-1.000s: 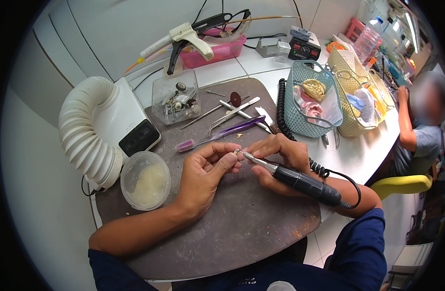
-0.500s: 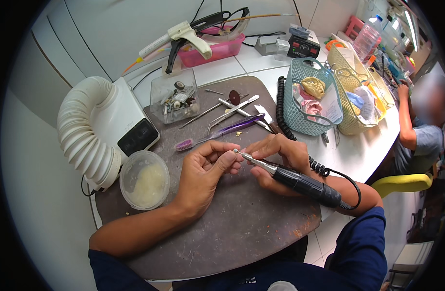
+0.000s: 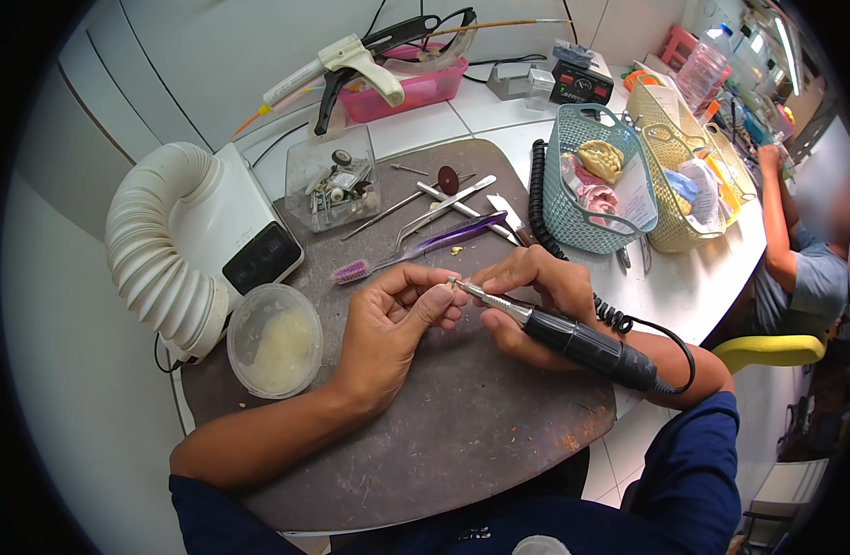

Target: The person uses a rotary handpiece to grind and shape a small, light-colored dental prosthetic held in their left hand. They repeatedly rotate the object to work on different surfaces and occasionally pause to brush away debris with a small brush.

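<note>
My right hand (image 3: 559,287) is closed around a black and silver rotary handpiece (image 3: 582,347), held tilted with its slim metal nose pointing up and left. At its tip a small greyish bur (image 3: 453,280) sits at the fingertips of my left hand (image 3: 383,324). Thumb and fingers there are pinched on a tiny pale piece (image 3: 450,288), mostly hidden, and its kind is too small to make out. Just beyond my hands lies a purple toothbrush (image 3: 425,251). Tweezers (image 3: 448,205), a knife (image 3: 508,217) and a dark disc (image 3: 448,179) lie farther off on the brown board (image 3: 425,444).
On the left stand a round tub (image 3: 275,342) of pale material and a white dust extractor hose (image 3: 133,231). A clear box (image 3: 332,185) of small parts, a dispensing gun (image 3: 351,69) and a pink tray (image 3: 415,97) are behind. Baskets (image 3: 596,185) and another person (image 3: 800,268) are at right.
The handpiece tip has shifted slightly at the left fingertips. Both hands keep their grips, and the whole view has moved a little.
</note>
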`<action>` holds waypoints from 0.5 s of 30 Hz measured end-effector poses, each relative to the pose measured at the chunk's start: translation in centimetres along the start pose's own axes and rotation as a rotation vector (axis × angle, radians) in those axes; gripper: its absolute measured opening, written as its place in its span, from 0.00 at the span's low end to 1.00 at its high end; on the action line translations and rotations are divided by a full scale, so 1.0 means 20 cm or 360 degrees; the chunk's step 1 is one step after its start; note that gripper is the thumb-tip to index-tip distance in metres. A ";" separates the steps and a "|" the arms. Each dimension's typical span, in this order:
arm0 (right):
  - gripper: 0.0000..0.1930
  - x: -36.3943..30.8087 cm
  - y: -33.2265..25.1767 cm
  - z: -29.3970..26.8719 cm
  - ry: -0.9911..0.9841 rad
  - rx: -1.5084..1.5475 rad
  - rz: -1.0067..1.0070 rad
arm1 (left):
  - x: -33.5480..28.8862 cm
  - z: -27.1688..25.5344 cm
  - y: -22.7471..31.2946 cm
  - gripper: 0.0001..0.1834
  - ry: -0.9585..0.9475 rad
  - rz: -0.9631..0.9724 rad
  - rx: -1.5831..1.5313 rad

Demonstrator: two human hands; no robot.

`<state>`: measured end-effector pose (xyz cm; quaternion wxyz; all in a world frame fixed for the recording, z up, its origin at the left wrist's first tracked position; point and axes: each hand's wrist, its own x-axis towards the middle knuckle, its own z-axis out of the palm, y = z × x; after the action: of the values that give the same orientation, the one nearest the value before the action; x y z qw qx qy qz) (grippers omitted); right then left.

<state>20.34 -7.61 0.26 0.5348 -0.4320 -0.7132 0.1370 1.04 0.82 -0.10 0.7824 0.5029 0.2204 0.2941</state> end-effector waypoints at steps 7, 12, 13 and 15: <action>0.13 0.00 0.01 0.00 -0.0008 -0.0018 -0.0018 | 0.00 0.00 0.00 0.12 0.0004 -0.0016 0.0010; 0.13 0.01 -0.01 0.00 -0.0012 -0.0004 0.0009 | 0.00 0.01 0.01 0.12 0.0045 -0.0001 0.0019; 0.13 0.01 -0.01 0.00 -0.0007 0.0008 0.0010 | -0.01 0.01 0.01 0.12 0.0055 -0.0006 0.0010; 0.13 0.02 -0.01 0.00 0.0004 0.0012 -0.0008 | 0.00 0.01 0.00 0.12 0.0047 -0.0017 0.0008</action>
<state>20.27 -7.47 0.61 0.5375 -0.4284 -0.7132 0.1378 1.09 0.72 0.05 0.7793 0.4994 0.2352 0.2967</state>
